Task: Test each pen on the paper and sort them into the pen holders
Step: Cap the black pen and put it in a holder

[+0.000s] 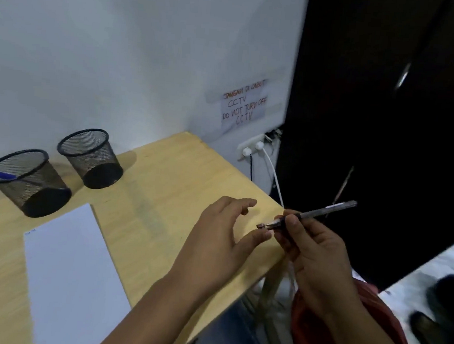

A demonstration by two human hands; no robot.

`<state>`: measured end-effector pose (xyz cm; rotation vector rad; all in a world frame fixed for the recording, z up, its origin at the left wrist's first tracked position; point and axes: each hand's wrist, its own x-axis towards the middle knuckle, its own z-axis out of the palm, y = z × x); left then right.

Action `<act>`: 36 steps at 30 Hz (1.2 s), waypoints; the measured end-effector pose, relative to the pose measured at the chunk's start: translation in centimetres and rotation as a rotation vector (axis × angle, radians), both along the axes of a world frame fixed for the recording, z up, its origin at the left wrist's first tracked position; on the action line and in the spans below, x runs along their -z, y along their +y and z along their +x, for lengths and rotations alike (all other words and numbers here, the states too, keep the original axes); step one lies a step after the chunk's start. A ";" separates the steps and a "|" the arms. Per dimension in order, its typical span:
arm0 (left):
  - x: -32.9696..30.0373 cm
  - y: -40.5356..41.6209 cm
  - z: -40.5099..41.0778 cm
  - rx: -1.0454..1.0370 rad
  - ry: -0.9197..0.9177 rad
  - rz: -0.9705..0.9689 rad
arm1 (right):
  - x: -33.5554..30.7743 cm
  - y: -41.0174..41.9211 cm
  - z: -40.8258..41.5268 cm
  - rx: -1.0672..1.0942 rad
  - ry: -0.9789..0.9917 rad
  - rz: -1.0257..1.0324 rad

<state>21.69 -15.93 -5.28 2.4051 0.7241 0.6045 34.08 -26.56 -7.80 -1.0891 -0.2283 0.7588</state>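
My right hand (315,249) grips a dark pen (323,212) past the table's right edge, its tip end pointing left. My left hand (223,234) hovers beside it with fingers spread, thumb and forefinger close to the pen's tip end; whether they touch it is unclear. A white sheet of paper (71,273) lies on the wooden table (179,179). Two black mesh pen holders stand at the back left: the left holder (29,183) has a blue pen (0,175) in it, and the right holder (91,158) looks empty.
A white wall runs behind the table, with a handwritten CCTV note (243,105) and a power socket (252,149) with white plugs and a cable. A dark cabinet (386,130) stands to the right. A red bag (343,330) and shoes (435,337) lie below.
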 end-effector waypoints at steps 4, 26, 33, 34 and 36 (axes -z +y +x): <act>1.6 -0.7 2.8 0.121 0.172 0.097 | 1.7 -3.3 3.5 0.101 -0.002 -0.051; 4.3 -0.7 3.9 0.212 0.431 0.292 | 18.6 -14.3 6.8 0.195 0.299 -0.607; 4.1 -0.6 3.9 0.215 0.419 0.272 | 15.8 -13.1 6.7 0.149 0.201 -0.659; 4.0 -0.6 3.9 0.218 0.406 0.245 | 14.9 -12.7 6.8 0.151 0.164 -0.664; 3.5 -0.5 3.6 0.214 0.365 0.157 | 13.2 -11.6 7.2 0.164 0.061 -0.664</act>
